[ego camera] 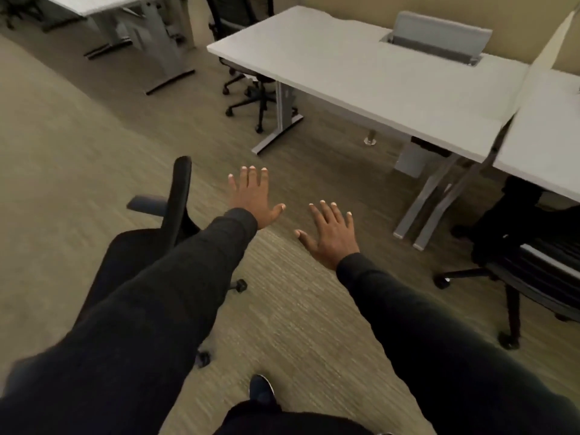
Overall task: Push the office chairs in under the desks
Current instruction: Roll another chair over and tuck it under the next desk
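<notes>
A black office chair [138,255] stands out on the carpet at the left, partly hidden under my left sleeve, with one armrest and its back showing. My left hand [254,199] is stretched out flat above the floor just right of that chair, fingers apart, touching nothing. My right hand [331,235] is also spread open over the carpet, empty. A white desk [361,73] stands ahead with bare floor under its near side. A second black chair [514,255] sits half under the desk at the right [546,146]. A third chair [251,92] is tucked at the white desk's far end.
Another white desk [103,4] stands at the back left on grey legs. A grey cable cover [439,36] stands up from the middle desk's back edge. Grey desk legs [430,199] reach the floor ahead right. My shoe [260,390] shows at the bottom.
</notes>
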Motion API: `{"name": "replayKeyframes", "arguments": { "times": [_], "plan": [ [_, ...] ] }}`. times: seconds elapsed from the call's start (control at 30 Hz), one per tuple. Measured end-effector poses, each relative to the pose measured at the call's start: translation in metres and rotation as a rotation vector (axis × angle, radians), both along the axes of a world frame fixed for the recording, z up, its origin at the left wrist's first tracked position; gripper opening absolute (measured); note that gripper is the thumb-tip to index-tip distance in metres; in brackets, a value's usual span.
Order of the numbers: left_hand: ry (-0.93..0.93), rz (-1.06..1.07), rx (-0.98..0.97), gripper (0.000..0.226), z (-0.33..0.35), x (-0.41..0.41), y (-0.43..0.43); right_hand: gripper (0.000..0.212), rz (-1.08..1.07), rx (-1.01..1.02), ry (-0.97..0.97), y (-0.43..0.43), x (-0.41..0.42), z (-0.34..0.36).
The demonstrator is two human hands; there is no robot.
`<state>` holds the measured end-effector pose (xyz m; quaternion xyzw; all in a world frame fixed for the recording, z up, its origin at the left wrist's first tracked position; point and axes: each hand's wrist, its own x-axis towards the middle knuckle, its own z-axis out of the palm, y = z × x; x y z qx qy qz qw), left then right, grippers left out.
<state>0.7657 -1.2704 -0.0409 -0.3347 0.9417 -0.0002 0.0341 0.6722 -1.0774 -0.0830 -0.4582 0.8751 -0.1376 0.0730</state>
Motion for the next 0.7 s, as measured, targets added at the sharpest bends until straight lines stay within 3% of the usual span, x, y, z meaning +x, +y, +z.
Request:
{"name": "replayKeyframes", "arguments": {
  "times": [0.2,0.4,0.57,0.7],
  "plan": [
    [-0.048,0.255,-0.029,0.103,0.009,0.077,-0.090,0.084,0.193,-0.013,-0.024,-0.111,0.060,0.006],
    [0.044,0.667,0.333,0.110,-0.023,0.139,-0.101,0.077,0.386,0.060,0.013,-0.185,0.083,0.016],
    [0.177,0.692,0.490,0.096,-0.040,0.143,-0.103,0.086,0.522,0.174,0.056,-0.230,0.099,0.017],
    [0.219,0.655,0.528,0.085,-0.044,0.136,-0.113,0.081,0.654,0.268,0.184,-0.257,0.115,0.018]
  ]
}}
